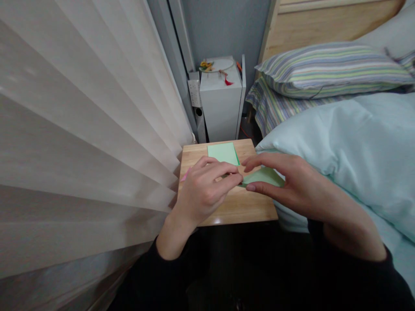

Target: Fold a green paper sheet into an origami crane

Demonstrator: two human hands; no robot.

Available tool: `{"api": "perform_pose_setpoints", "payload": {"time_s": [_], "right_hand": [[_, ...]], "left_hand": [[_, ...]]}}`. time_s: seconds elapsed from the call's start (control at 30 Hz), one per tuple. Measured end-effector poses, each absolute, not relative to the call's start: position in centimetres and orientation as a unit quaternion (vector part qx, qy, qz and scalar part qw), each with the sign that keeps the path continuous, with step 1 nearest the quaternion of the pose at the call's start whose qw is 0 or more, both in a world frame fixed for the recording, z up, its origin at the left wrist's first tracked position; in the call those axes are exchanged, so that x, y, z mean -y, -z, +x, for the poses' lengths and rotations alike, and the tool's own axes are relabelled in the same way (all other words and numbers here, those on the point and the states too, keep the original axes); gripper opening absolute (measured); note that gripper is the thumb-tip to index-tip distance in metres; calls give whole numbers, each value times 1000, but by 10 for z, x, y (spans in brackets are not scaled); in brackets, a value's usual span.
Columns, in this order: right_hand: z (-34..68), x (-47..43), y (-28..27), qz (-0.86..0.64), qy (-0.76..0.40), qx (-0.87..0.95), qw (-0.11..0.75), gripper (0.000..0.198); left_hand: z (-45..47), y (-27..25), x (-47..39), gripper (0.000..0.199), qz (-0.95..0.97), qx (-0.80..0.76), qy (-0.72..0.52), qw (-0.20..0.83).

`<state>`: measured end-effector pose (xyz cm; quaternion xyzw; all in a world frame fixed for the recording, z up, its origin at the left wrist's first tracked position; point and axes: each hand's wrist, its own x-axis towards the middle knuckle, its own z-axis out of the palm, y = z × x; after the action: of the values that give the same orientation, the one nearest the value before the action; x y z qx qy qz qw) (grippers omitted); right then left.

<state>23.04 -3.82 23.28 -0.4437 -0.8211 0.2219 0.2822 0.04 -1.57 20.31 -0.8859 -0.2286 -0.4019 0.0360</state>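
A piece of light green paper (pixel 264 176) with a pointed end, apparently folded, lies over the right part of the small wooden table (pixel 236 211). My left hand (pixel 209 185) pinches its tip between thumb and forefinger. Around the paper's wider part, my right hand (pixel 292 179) is held with thumb and forefinger apart, the thumb at the near edge; its other fingers are hidden. Behind my hands lies a stack of square light green paper (pixel 223 152), with a darker green edge showing. A bit of something pink (pixel 185 175) peeks out left of my left hand, mostly covered.
A pale pleated curtain (pixel 97 129) hangs close on the left. On the right is a bed with a light blue quilt (pixel 356 142) and a striped pillow (pixel 333 71). Behind the table stands a white cabinet (pixel 222 108) bearing small items.
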Motion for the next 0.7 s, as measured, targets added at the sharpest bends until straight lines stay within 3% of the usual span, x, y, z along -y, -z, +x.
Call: {"api": "perform_pose_setpoints", "payload": {"time_s": [0.7], "right_hand": [[229, 38, -236, -404, -223, 849, 258, 9]], "left_hand": [[-3, -212, 16, 15, -887, 225, 378, -143]]}}
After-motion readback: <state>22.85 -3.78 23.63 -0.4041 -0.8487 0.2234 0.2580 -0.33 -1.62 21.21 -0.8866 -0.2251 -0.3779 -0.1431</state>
